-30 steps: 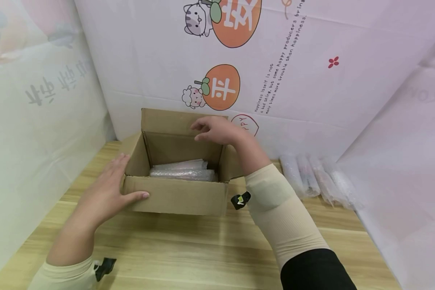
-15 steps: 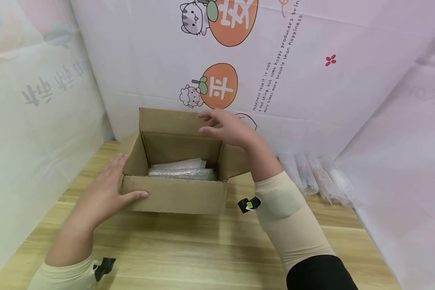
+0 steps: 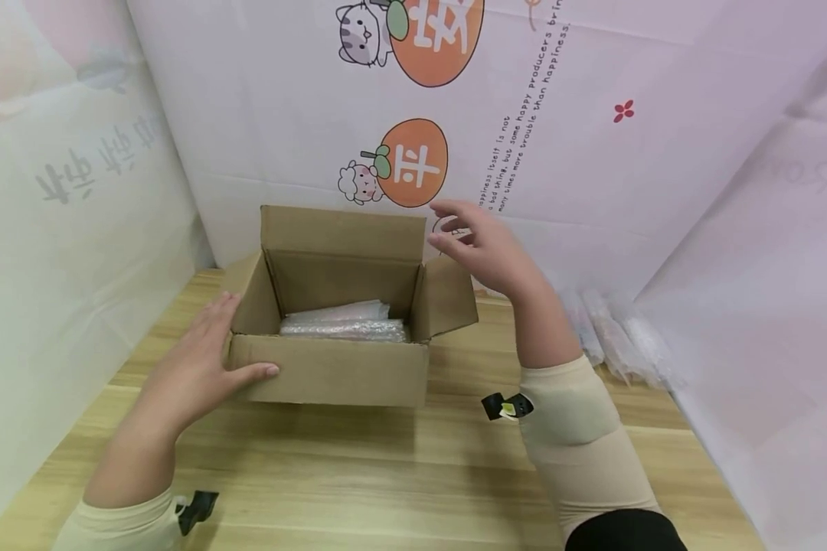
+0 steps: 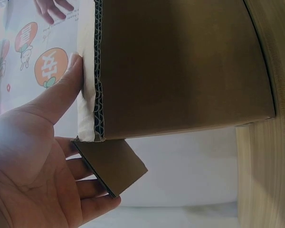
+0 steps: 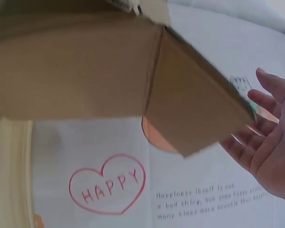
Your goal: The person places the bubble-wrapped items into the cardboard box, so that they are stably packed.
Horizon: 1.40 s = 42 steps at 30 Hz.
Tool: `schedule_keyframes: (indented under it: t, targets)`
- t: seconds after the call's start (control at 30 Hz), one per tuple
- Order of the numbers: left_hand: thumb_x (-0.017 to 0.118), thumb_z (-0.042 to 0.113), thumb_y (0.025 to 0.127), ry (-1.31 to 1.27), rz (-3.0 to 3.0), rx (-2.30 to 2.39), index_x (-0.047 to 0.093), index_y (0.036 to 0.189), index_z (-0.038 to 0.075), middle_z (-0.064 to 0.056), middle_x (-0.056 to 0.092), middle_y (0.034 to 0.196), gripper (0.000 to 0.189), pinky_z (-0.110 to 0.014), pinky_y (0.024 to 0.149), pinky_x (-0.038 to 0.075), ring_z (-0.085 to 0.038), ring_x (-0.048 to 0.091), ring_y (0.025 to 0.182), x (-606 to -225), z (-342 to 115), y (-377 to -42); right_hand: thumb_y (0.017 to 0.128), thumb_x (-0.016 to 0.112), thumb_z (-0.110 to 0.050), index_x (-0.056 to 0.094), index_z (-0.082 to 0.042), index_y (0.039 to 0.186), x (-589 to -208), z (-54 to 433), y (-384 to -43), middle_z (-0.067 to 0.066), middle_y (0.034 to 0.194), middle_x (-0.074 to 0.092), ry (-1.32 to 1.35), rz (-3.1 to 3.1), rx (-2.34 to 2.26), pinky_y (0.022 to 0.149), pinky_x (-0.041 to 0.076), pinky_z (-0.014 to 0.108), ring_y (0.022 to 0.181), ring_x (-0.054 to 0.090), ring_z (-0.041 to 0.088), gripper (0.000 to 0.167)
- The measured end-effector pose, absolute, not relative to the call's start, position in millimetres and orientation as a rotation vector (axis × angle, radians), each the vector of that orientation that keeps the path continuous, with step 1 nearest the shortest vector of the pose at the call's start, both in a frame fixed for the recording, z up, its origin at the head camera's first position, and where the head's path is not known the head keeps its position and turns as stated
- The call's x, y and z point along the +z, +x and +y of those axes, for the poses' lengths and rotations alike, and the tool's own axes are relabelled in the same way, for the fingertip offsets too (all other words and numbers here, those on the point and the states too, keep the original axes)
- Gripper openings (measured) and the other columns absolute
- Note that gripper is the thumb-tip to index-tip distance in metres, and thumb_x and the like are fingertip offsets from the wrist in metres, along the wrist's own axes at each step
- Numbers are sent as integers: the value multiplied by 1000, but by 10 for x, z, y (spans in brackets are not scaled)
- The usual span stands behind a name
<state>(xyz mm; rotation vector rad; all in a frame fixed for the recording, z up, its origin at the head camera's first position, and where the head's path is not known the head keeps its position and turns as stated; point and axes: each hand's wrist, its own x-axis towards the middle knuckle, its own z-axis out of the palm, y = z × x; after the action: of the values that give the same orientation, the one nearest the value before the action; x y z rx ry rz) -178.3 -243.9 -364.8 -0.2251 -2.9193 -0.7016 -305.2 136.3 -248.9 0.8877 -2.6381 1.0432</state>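
An open cardboard box [image 3: 331, 373] stands on the table with its flaps spread. Inside it lie bubble-wrapped packets [image 3: 344, 329]. My left hand [image 3: 196, 360] rests on the box's near left corner, thumb along the front flap and fingers against the left flap; the left wrist view shows the thumb on the cardboard edge [image 4: 89, 109] and the fingers behind a side flap [image 4: 111, 166]. Above and to the right of the right flap [image 3: 449, 295], my right hand [image 3: 485, 249] hangs in the air with loosely bent fingers and holds nothing.
Several more bubble-wrapped packets [image 3: 620, 337] lie at the table's back right, partly behind the right forearm. White printed cloth [image 3: 558, 153] walls off the back and both sides. Bare wooden table [image 3: 358, 474] shows in front of the box.
My right hand has moved from above the box's back flap to the right, past the right flap. The left hand stays on the box, and the packets inside have not moved.
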Motion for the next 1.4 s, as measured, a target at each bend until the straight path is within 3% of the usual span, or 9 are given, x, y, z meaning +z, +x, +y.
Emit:
schedule_keyframes:
  t: [0.23,0.67,1.1,1.4]
  targets:
    - [63,76,76,-232,-2914,-702,-3,159,13,-12,-5,165,123,-69,115,14,-45,5,149,-3653,-2432,-1788,96,62,-40,48,-22,145,-2661,1783,-3057,4,141,53,707,-2536,1167,104,48,42,125,55,21,55]
    - [62,77,75,-239,-2904,-694,-2,159,11,-14,-4,165,124,-69,114,15,-45,7,149,-3662,-2434,-1791,96,58,-47,40,-16,150,-3117,2494,-3065,10,149,45,410,-2558,1143,107,43,53,131,49,30,65]
    - [63,77,75,-217,-2915,-709,-4,159,15,-11,-6,165,124,-71,114,15,-46,7,149,-3659,-2430,-1777,98,48,-57,24,-10,156,-3734,3059,-3075,25,152,36,152,-2862,887,105,38,66,136,39,46,79]
    - [62,77,74,-214,-2922,-709,-3,159,14,-13,-4,165,124,-71,113,16,-46,7,149,-3654,-2428,-1782,98,52,-51,28,2,152,-4075,3249,-3207,34,149,34,80,-3024,626,108,32,67,135,34,53,79]
